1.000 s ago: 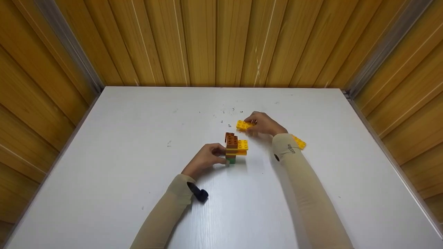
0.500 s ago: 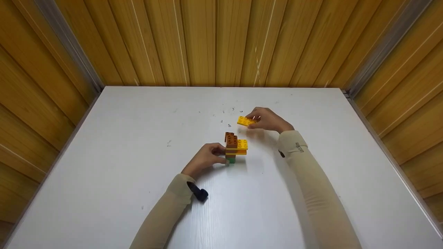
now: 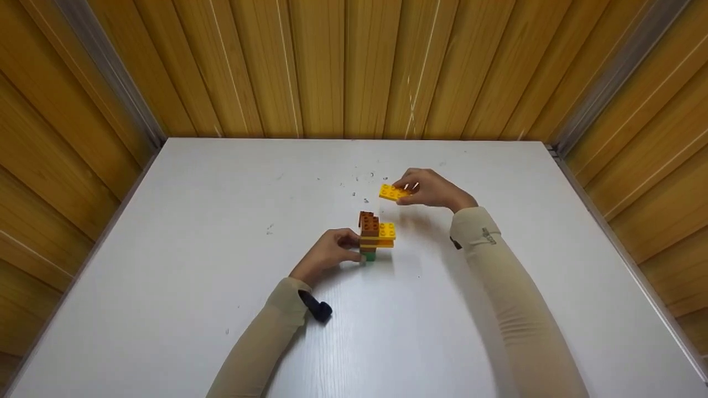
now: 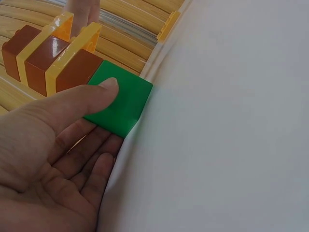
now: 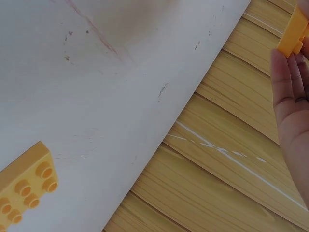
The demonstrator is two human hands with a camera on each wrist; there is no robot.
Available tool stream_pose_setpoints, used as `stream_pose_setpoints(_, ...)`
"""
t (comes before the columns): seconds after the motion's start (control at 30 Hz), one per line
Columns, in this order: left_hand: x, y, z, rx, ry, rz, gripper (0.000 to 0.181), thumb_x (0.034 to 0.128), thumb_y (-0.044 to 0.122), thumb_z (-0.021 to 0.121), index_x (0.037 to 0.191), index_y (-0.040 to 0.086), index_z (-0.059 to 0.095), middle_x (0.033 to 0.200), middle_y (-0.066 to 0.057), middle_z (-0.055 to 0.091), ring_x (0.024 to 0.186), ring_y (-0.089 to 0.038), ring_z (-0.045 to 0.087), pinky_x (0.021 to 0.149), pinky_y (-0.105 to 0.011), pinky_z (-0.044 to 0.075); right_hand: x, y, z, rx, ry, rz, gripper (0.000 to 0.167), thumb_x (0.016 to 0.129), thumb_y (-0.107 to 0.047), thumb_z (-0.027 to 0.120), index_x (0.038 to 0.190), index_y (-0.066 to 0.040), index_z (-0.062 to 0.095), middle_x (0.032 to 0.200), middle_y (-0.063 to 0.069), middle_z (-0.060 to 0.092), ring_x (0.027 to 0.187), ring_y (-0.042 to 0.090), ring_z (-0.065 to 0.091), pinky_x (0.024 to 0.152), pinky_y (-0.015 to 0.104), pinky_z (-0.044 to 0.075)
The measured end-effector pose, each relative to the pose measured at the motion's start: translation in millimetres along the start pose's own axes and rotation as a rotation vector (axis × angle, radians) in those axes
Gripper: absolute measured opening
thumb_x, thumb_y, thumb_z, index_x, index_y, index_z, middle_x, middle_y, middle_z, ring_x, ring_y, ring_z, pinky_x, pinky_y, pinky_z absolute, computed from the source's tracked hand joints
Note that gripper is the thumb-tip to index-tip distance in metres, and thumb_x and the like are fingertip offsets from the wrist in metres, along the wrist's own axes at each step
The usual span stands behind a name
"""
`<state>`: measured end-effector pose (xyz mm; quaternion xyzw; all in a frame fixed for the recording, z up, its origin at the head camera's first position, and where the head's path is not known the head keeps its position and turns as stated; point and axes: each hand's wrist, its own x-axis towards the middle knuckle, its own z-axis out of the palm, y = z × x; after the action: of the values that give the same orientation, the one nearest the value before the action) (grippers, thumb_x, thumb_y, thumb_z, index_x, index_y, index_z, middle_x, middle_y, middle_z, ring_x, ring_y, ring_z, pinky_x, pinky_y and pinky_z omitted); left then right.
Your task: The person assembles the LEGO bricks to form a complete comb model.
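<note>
Yellow plate (image 3: 389,192) pinched by the right hand (image 3: 434,189), beyond the block stack (image 3: 369,226).
Head: it has moved slightly farther off, so the two stay separate. Left wrist: left hand (image 4: 29,150) grips the stack's green block (image 4: 128,96). Right wrist: second plate (image 5: 29,181), probably on the table (image 5: 96,121) (held one cropped).

The block tower (image 3: 369,229) stands on the counter (image 3: 221,193), left grip (image 3: 329,252) touching its left, held brick (image 3: 389,192) and right grip (image 3: 434,189) behind it rightward, wall (image 3: 365,66) farther behind.
</note>
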<state>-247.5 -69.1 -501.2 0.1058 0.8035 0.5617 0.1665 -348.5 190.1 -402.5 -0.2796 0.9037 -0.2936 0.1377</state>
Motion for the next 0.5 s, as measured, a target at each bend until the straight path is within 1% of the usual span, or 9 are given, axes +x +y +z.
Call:
stream_pose_setpoints(0.13,0.1,0.2,-0.2,-0.004,-0.001,0.011,0.03,0.0741,0.006,0.08,0.102,0.01,0.069,0.11,-0.004,0.071,0.101,-0.016,0.064,0.1,-0.037,0.047,-2.4,-7.7,-2.1,-0.01,-0.005,-0.025,0.041,0.084,-0.02,0.074,0.122,-0.008,0.066,0.109,0.009,0.061,0.104,0.026,0.06,0.093,0.041,0.052)
stream_pose_setpoints(0.27,-0.1,-0.1,-0.7,-0.001,-0.002,0.008,0.03,0.074,0.007,0.08,0.101,0.011,0.069,0.11,-0.003,0.07,0.102,-0.015,0.063,0.1,-0.036,0.046,-5.3,-15.9,-4.0,-0.029,-0.01,-0.075,0.04,0.084,-0.02,0.074,0.121,-0.007,0.067,0.105,0.009,0.06,0.102,0.026,0.061,0.093,0.041,0.052)
stream_pose_setpoints(0.43,-0.7,0.1,-1.1,0.009,-0.013,0.007,0.031,0.0748,0.008,0.079,0.104,0.011,0.068,0.111,-0.003,0.07,0.105,-0.016,0.063,0.1,-0.035,0.047,-9.7,-24.6,-5.4,-0.022,-0.017,-0.121,0.039,0.083,-0.019,0.075,0.119,-0.005,0.068,0.101,0.009,0.059,0.098,0.024,0.062,0.093,0.04,0.052)
stream_pose_setpoints(0.5,-1.1,0.6,-1.3,0.012,-0.016,0.016,0.032,0.0753,0.008,0.079,0.105,0.01,0.068,0.111,-0.005,0.07,0.105,-0.017,0.064,0.1,-0.035,0.047,-11.2,-27.3,-6.0,-0.013,-0.017,-0.132,0.039,0.083,-0.018,0.075,0.119,-0.005,0.068,0.1,0.009,0.059,0.096,0.023,0.062,0.093,0.039,0.053)
